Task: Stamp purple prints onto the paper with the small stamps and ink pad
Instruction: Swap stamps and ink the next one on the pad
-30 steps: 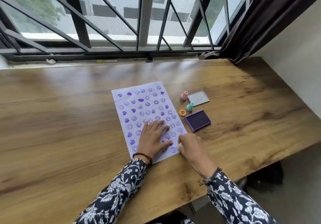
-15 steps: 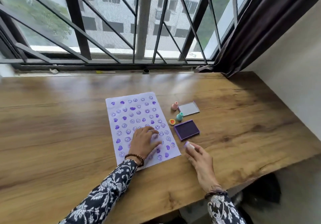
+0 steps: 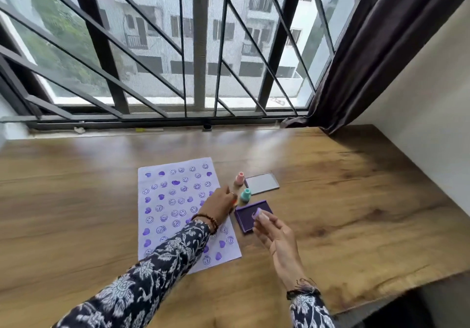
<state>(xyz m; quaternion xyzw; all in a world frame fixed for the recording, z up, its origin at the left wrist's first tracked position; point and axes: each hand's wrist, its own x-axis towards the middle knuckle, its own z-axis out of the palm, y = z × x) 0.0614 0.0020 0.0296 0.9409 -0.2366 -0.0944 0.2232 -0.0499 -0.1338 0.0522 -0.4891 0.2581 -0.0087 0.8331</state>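
A long wooden table with a brown grain [image 3: 343, 200] is filling the lower half of the view, running beneath a window with dark metal bars [image 3: 198, 47], and a dark brown curtain [image 3: 368, 47] is hanging at the right end. A white sheet of paper covered in purple smiley and heart prints [image 3: 173, 200] is lying flat near the middle of the table. Just to its right, a clear rectangular lid [image 3: 262, 184] is lying farther back and a square purple ink pad [image 3: 248, 222] is sitting open nearer the person. The left hand [image 3: 218, 206], in a dark floral sleeve with a beaded bracelet at the wrist, is reaching across the paper's right edge toward the stamps; its fingers are curling loosely, and whether they are gripping anything is impossible to tell. The right hand [image 3: 274, 236] is pinching a small lilac stamp [image 3: 257, 213] between its fingertips, holding it tilted above the ink pad. A small pink stamp [image 3: 239, 178] is standing upright beside the lid, and a small teal stamp [image 3: 245, 195] is standing between it and the ink pad, just beside the left hand.
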